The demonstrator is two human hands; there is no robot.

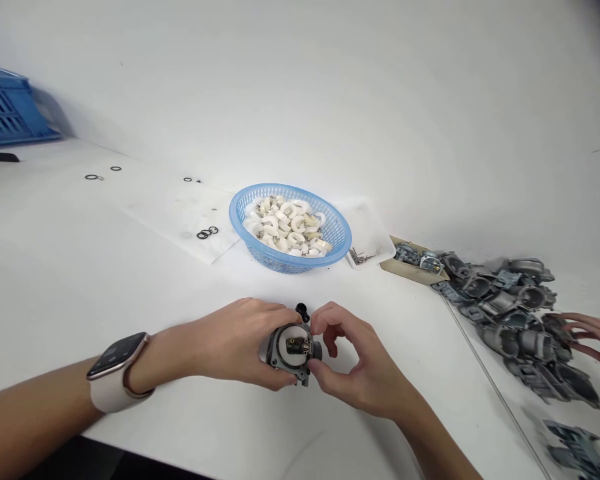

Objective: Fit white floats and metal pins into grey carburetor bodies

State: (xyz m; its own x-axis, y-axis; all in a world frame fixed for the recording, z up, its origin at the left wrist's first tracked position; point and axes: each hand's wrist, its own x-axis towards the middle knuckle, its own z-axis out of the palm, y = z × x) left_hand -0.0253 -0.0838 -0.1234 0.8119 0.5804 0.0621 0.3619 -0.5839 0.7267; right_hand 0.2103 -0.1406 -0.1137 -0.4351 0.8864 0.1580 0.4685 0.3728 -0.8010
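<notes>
A grey metal carburetor [276,364] sits low over the white table, its open bowl side facing up. A white ring-shaped float [286,347] lies in that opening, around brass-coloured parts in the middle. My left hand [235,343] is wrapped round the carburetor's left side, thumb and fingers closed on the body. On the other side, the thumb and index finger of my right hand [357,360] press at the right edge near the float's end, the other fingers curled. Any small part between those fingertips is hidden. Just beyond the carburetor stands a black part [303,312].
A blue basket [290,268] full of white floats stands ahead, beside a white tray [380,233] with small metal pins. Carburetor bodies [500,303] are heaped at right, where another person's hand [593,333] reaches in. Black O-rings [204,234] and a blue crate [15,110] are left.
</notes>
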